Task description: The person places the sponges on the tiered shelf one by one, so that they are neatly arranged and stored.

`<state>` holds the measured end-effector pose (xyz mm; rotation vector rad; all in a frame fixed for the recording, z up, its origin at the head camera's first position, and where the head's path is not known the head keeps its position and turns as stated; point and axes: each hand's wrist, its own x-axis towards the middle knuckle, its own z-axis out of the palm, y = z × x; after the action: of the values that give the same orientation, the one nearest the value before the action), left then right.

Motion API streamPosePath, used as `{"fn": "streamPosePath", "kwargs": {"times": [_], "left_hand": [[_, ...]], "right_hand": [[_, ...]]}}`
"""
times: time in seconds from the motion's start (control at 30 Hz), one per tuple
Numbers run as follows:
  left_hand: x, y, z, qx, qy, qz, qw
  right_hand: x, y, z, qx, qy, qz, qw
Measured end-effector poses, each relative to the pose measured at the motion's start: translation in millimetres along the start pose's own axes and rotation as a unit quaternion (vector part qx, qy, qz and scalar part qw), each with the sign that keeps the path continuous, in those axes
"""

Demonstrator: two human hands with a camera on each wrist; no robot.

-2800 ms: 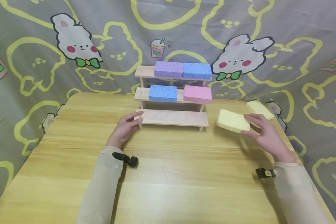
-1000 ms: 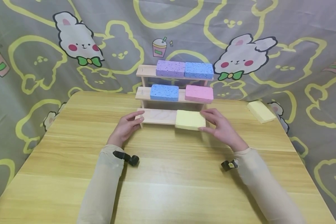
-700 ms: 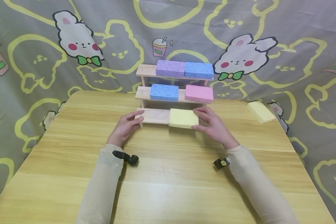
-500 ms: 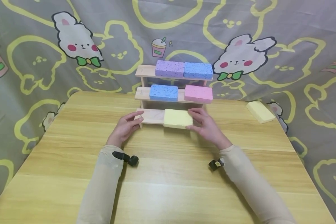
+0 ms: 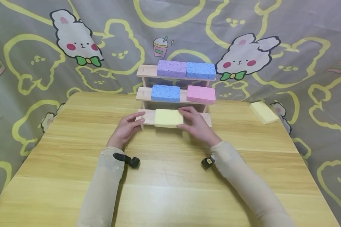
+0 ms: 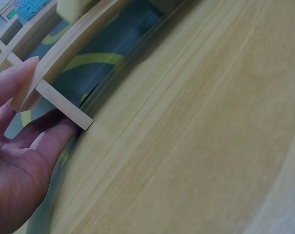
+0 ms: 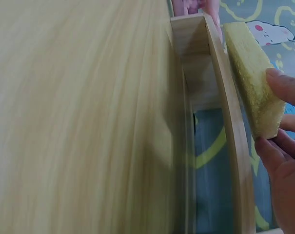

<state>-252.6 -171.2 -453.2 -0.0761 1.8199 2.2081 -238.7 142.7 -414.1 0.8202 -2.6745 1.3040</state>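
Observation:
A yellow sponge (image 5: 168,117) is pinched by its right end between the thumb and fingers of my right hand (image 5: 199,126). It is at the lowest board of a three-tier wooden rack (image 5: 149,116); in the right wrist view I cannot tell whether the sponge (image 7: 249,73) touches the board. My left hand (image 5: 125,129) grips the left end of that lowest board. The left wrist view shows the left thumb at the board's end and other fingers near the leg below. A blue sponge (image 5: 165,93) and a pink sponge (image 5: 200,94) lie on the middle tier.
On the top tier a purple sponge (image 5: 171,68) and another blue sponge (image 5: 200,70) sit side by side. A second yellow sponge (image 5: 263,112) lies at the right back of the wooden table (image 5: 164,189). A patterned curtain (image 5: 182,28) hangs close behind the rack.
My right hand has brought the yellow sponge from right of the rack to the lowest tier, then leftward along it toward my left hand. The left hand has stayed at the rack's end.

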Motion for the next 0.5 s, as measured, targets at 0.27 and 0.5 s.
{"fn": "streamPosePath", "kwargs": {"times": [0.27, 0.5], "left_hand": [[1.4, 0.9, 0.1, 0.009, 0.000, -0.001, 1.0000], [0.9, -0.8, 0.0, 0.005, 0.000, -0.002, 1.0000]], "right_hand": [[12.8, -7, 11, 0.008, 0.008, 0.000, 0.9999], [18.8, -7, 16, 0.010, 0.004, 0.023, 0.9997]]}}
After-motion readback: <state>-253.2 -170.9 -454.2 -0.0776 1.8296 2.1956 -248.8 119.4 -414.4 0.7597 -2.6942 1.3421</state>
